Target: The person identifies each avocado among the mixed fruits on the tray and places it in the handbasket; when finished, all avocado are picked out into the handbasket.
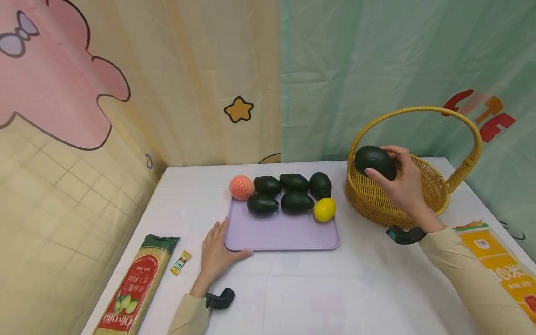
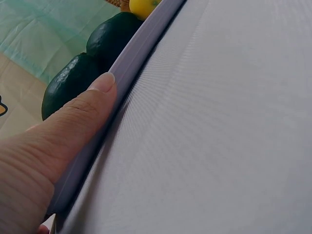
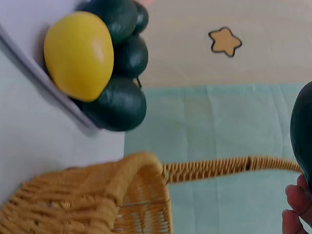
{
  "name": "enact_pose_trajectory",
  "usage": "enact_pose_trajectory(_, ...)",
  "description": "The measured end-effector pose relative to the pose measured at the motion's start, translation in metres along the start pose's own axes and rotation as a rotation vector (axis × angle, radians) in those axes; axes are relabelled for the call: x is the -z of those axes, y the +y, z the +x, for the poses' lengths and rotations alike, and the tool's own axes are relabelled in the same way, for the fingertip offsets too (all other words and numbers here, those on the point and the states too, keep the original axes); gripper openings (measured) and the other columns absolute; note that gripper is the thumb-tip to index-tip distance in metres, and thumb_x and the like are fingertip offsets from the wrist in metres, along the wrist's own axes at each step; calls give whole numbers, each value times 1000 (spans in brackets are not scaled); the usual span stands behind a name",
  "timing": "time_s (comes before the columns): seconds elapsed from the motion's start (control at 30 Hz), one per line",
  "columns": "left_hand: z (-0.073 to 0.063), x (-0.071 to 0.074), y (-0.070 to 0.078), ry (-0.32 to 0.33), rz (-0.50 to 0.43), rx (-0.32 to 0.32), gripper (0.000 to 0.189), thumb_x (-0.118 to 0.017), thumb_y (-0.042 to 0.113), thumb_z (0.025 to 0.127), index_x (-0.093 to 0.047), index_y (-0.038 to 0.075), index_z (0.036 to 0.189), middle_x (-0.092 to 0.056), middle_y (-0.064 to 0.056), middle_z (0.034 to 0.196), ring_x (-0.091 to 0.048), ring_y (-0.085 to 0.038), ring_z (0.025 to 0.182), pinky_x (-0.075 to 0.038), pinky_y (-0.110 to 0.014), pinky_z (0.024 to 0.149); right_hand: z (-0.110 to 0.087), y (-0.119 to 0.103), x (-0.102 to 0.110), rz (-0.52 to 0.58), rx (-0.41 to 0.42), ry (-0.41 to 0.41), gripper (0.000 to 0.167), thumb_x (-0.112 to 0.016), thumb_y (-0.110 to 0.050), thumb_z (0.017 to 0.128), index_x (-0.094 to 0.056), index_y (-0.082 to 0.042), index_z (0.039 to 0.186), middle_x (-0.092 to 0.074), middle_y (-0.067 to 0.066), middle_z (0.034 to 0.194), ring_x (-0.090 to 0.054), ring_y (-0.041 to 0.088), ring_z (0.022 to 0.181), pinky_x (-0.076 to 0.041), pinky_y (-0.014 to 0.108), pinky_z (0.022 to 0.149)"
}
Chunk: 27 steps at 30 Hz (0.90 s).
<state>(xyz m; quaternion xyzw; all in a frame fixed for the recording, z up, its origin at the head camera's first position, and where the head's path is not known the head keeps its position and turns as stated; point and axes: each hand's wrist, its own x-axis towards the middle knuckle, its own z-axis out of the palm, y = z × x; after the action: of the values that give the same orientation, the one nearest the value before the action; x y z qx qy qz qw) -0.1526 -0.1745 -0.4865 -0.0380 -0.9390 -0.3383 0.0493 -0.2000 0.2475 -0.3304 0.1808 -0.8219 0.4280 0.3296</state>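
Observation:
My right hand [image 1: 404, 179] grips a dark green avocado [image 1: 375, 162] between thumb and fingers, above the wicker basket [image 1: 377, 211]. In the right wrist view only part of this avocado [image 3: 303, 131] shows, at the right edge. My left hand [image 1: 215, 253] rests at the near left corner of the lilac tray [image 1: 280, 235], fingers fairly straight and thumb along the front rim. Several avocados [image 1: 297, 202], a yellow lemon [image 1: 324, 210] and a bumpy coral-pink ball [image 1: 241, 187] lie along the tray's back half. The left wrist view shows the thumb [image 2: 83, 117] against the rim.
A spaghetti pack [image 1: 136, 288] and a small wrapped sweet [image 1: 180, 263] lie on the left of the white table. A yellow food bag [image 1: 502, 265] lies at the right, partly behind my sleeve. The basket's tall handle [image 1: 418, 109] arches up; a printed curtain [image 1: 318, 83] hangs behind.

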Motion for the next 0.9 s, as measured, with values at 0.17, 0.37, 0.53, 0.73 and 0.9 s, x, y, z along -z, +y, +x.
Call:
enact_pose_trajectory(0.17,0,0,-1,5,14,-7,117,-82,55,62,-24,2,149,-30,-21,149,-16,-34,139,-13,-54,108,6,44,9,-9,-133,53,52,-71,-11,82,-48,-4,129,-47,-10,95,-48,3,74,-37,17,66)
enact_pose_trajectory(0.37,0,-1,-1,2,13,-4,116,-82,55,62,-25,3,149,-30,-20,149,-16,-34,139,-13,-55,108,19,77,21,-118,-277,26,54,-70,-29,86,-47,-15,133,-48,-2,92,-47,9,73,-36,26,65)
enact_pose_trajectory(0.53,1,0,-1,12,7,-15,116,-82,54,63,-25,3,149,-30,-20,149,-16,-34,139,-13,-55,108,32,96,29,-193,-389,-100,65,-65,-46,87,-40,-14,138,-43,8,94,-41,23,75,-33,36,65)
enact_pose_trajectory(0.73,-1,1,-2,-4,17,0,117,-83,54,63,-23,3,150,-29,-19,150,-14,-33,140,-11,-53,109,36,118,32,-178,-520,-259,77,-61,-53,86,-32,-11,144,-43,22,117,-45,34,92,-39,47,70)
enact_pose_trajectory(0.9,-1,-1,-2,9,13,-19,116,-83,54,63,-25,2,149,-30,-21,149,-16,-34,139,-13,-54,108,35,133,31,-196,-568,-361,85,-64,-53,85,-28,-4,144,-37,32,128,-43,47,106,-39,60,79)
